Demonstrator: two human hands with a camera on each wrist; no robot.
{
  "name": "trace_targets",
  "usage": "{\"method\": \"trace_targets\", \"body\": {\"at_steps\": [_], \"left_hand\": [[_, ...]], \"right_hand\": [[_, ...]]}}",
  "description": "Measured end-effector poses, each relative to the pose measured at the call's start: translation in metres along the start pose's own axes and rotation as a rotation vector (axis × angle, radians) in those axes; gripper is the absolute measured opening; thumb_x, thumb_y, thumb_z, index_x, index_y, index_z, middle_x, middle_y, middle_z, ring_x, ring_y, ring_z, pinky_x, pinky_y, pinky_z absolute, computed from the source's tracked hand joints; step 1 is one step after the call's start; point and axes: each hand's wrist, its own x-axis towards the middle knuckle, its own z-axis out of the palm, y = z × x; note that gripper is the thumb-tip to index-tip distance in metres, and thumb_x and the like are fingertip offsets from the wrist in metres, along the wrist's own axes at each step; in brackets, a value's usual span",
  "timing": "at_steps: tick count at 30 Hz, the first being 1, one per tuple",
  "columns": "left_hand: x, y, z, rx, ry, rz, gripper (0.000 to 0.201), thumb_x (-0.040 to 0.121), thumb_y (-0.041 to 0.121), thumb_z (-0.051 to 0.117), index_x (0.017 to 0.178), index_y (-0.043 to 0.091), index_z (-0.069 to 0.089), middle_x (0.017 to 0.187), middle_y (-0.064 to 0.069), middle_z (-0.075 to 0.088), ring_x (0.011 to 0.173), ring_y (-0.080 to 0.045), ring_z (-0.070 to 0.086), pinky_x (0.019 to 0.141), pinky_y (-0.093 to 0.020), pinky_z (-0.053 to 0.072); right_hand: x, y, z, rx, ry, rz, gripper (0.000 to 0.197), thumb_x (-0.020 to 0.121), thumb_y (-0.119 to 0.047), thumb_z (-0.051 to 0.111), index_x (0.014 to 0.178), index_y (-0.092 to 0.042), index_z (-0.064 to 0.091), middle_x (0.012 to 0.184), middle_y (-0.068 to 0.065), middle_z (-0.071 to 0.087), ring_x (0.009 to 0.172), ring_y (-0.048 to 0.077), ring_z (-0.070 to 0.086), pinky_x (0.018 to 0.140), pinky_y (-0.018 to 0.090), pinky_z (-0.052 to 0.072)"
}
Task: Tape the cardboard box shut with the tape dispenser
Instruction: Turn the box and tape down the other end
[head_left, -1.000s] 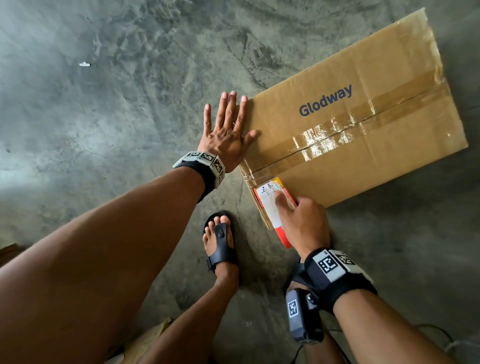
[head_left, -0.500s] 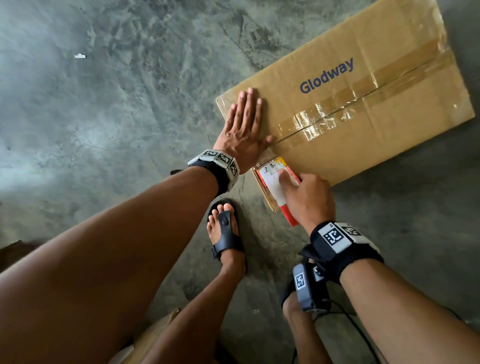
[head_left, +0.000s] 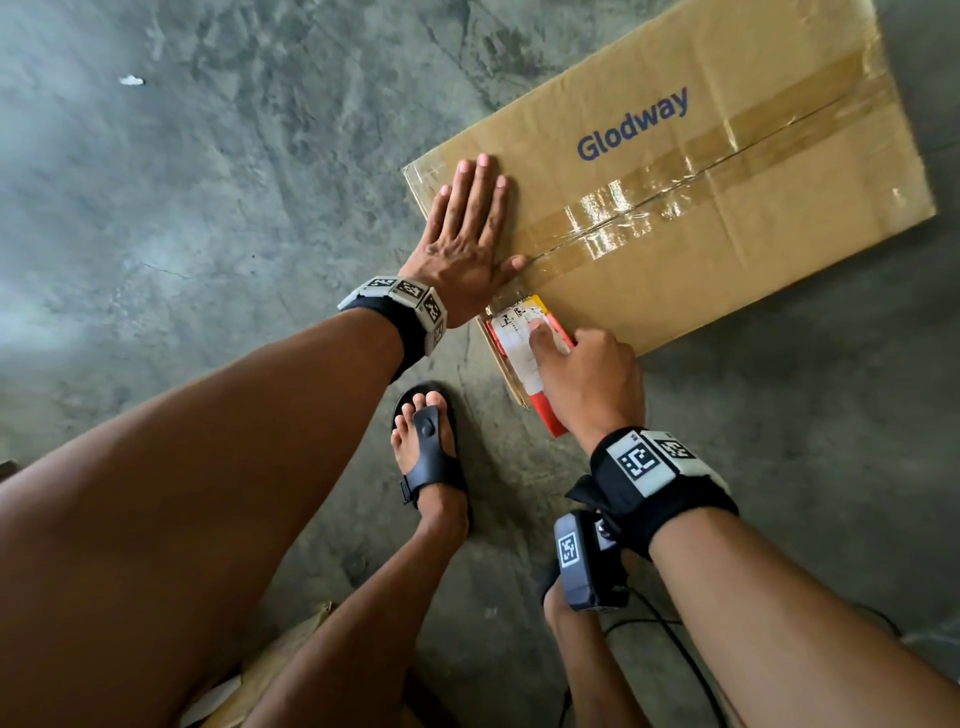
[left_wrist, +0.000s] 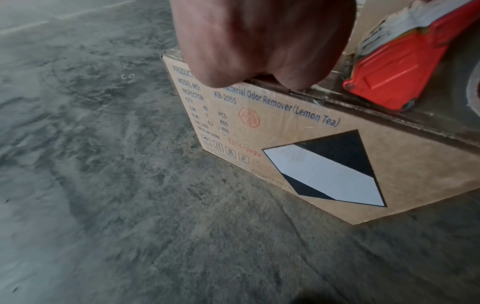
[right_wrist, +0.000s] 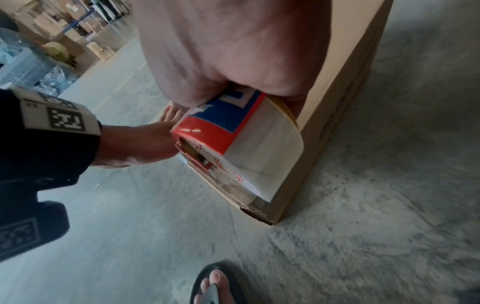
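Observation:
A brown cardboard box (head_left: 727, 218) printed "Glodway" lies on the floor, with glossy tape (head_left: 623, 218) along its top seam. My left hand (head_left: 470, 228) lies flat on the box top by the near left corner, thumb beside the seam. My right hand (head_left: 582, 374) grips the red and white tape dispenser (head_left: 519, 343) and holds it against the box's near end face, just below the seam. The right wrist view shows the dispenser (right_wrist: 233, 142) pressed to the box (right_wrist: 337, 107). In the left wrist view the dispenser (left_wrist: 389, 72) sits at the box edge (left_wrist: 324, 131).
The box stands on bare grey concrete floor (head_left: 208, 182). My foot in a black sandal (head_left: 428, 457) is planted just in front of the box. Another piece of cardboard (head_left: 291, 660) lies by my leg. A black cable (head_left: 670, 639) trails at bottom right.
My left hand has slid from the box's left edge onto its top and now lies flat there. The right hand has kept the dispenser at the near end face.

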Motion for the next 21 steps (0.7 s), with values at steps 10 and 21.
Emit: {"method": "trace_targets", "body": {"at_steps": [10, 21], "left_hand": [[0.002, 0.001, -0.006, -0.012, -0.046, -0.018, 0.084, 0.098, 0.063, 0.018, 0.157, 0.006, -0.004, 0.164, -0.020, -0.010, 0.151, -0.037, -0.010, 0.124, -0.048, -0.002], [-0.003, 0.009, -0.005, 0.018, -0.005, -0.053, 0.094, 0.096, 0.072, 0.022, 0.157, 0.005, -0.001, 0.164, -0.021, -0.006, 0.152, -0.036, -0.006, 0.124, -0.046, 0.000]], "right_hand": [[-0.031, 0.045, -0.015, -0.028, -0.012, 0.074, 0.067, 0.080, -0.072, 0.043, 0.078, -0.008, 0.066, 0.081, 0.017, 0.067, 0.080, 0.039, 0.061, 0.062, 0.039, 0.048], [-0.031, 0.043, -0.013, -0.070, -0.048, 0.055, 0.059, 0.087, -0.063, 0.044, 0.087, -0.009, 0.068, 0.089, 0.018, 0.068, 0.087, 0.039, 0.062, 0.069, 0.039, 0.048]]}}
